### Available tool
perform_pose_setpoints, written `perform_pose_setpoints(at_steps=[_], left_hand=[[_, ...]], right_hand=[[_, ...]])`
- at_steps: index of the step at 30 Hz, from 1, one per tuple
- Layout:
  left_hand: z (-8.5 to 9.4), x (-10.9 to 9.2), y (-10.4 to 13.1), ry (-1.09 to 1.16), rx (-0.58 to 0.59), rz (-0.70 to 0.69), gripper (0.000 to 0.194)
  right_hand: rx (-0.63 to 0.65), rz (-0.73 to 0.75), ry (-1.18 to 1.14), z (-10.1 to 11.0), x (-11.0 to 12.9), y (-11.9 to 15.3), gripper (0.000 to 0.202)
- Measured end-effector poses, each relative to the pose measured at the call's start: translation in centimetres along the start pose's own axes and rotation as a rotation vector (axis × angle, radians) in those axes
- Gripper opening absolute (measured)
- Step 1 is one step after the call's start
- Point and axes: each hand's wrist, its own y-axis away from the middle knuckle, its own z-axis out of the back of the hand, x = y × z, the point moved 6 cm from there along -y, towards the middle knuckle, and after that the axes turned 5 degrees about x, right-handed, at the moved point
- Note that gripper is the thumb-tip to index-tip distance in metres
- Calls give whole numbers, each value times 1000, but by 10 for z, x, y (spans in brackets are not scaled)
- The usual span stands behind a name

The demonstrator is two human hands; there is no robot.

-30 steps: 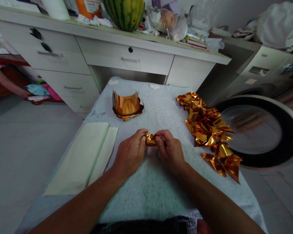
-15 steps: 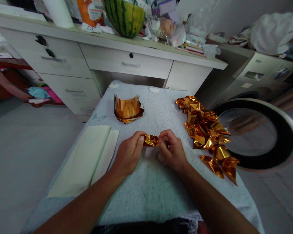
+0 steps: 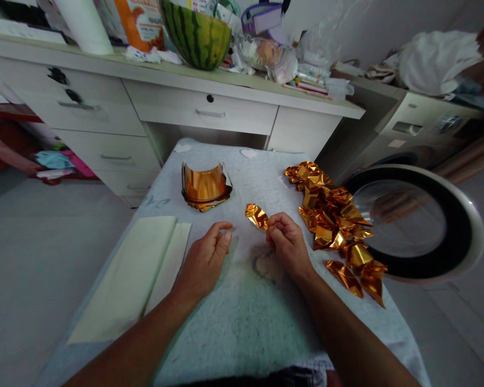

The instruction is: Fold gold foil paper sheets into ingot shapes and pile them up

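Observation:
My right hand (image 3: 287, 240) pinches one end of a folded gold foil piece (image 3: 256, 216), which sticks out toward the upper left. To its left, my left hand (image 3: 208, 255) holds nothing, with thumb and forefinger apart above the cloth. A curved stack of gold foil sheets (image 3: 205, 185) stands farther back. On the right side of the table lies a pile of folded gold foil pieces (image 3: 331, 209), two of them nearest me. Pale yellow paper sheets (image 3: 125, 279) lie flat beside my left forearm.
A blue-grey cloth covers the table (image 3: 242, 322). Behind it stands a white drawer cabinet (image 3: 210, 110) bearing a cut watermelon (image 3: 196, 35), a paper roll (image 3: 84, 27) and plastic bags. The open round door (image 3: 463, 226) of a washing machine (image 3: 419, 123) reaches the table's right side.
My left hand has let go of the foil piece and drawn slightly left. The piece, now in my right hand alone, has tilted its free end upward. The whole view has shifted slightly.

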Motion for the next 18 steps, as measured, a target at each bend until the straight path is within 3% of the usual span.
perform_pose_setpoints(at_steps=[6, 18], left_hand=[[-1, -4, -1, -80, 25, -14, 34], [-5, -3, -2, -75, 72, 4, 32]], right_hand=[[-131, 40, -50, 20, 0, -6, 15], [-429, 123, -112, 87, 25, -40, 34]])
